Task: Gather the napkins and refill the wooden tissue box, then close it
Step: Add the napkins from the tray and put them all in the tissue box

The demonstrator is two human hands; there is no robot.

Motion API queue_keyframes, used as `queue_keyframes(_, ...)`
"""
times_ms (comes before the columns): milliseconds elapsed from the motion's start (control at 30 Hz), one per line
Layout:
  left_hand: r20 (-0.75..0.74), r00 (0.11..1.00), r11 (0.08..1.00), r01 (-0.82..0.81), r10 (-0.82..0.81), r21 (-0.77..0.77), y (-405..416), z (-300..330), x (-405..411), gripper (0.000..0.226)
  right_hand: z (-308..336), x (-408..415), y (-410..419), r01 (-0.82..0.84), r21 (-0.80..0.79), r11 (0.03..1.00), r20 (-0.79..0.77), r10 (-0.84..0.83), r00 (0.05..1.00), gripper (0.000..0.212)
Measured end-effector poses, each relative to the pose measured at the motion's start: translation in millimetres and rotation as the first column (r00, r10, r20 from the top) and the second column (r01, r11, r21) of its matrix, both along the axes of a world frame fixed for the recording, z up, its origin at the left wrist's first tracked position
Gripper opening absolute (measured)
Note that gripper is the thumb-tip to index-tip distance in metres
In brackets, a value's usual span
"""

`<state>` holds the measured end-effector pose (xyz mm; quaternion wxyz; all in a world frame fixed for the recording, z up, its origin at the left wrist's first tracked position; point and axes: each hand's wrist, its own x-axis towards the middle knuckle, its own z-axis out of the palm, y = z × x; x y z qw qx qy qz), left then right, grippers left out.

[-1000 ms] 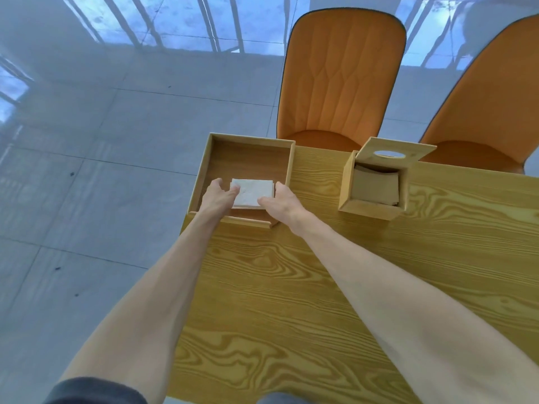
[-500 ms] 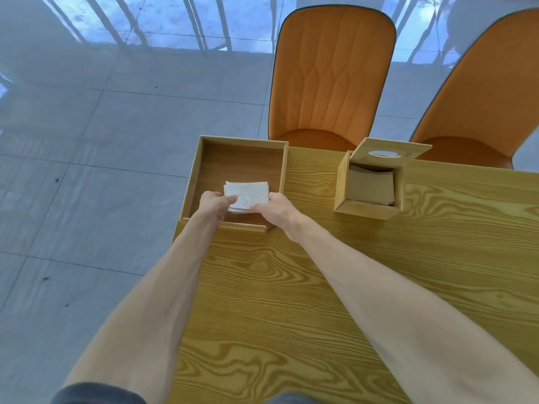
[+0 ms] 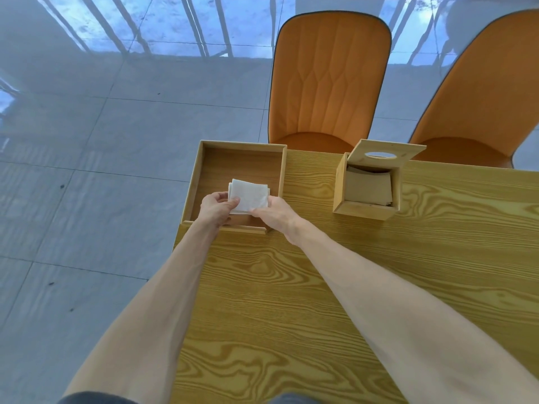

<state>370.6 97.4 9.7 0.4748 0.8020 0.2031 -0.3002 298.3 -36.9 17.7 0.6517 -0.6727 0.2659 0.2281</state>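
Napkins point(image 3: 248, 196) lifted, both hands pinching, tray wall point(image 3: 282, 170) btwn them & tissue box point(image 3: 366, 193).

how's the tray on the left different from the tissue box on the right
The wooden tray is wide, shallow and has no lid; the tissue box is narrower, taller and has a hinged lid standing open. Both hands hold a white napkin stack over the tray; the tissue box holds tan paper. Both are light wood on the table.

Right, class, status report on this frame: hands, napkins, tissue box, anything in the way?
Left hand and right hand gripping the napkins over the tray. Tissue box lid open. Path across the table clear.
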Motion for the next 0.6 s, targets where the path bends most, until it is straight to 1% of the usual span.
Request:
queue_keyframes(200,-0.013,1.0,0.994,0.003,-0.005,-0.107,5,10,-4,0.049,4,-9,0,0.035,-0.01,0.999,0.013,-0.035,0.999,0.032)
queue_keyframes(333,-0.004,1.0,0.979,0.025,-0.026,-0.205,7,21,-7,0.049,6,-15,-4,0.083,-0.028,0.996,-0.002,-0.084,0.996,0.041)
queue_keyframes(467,-0.019,0.997,0.944,0.071,-0.081,-0.322,4,37,-16,0.047,13,-29,-11,0.179,0.065,0.982,0.022,-0.18,0.983,0.046)
queue_keyframes(600,-0.047,0.991,0.888,0.094,-0.129,-0.45,-7,51,-31,0.042,18,-48,-28,0.28,0.14,0.95,0.01,-0.284,0.959,0.053)
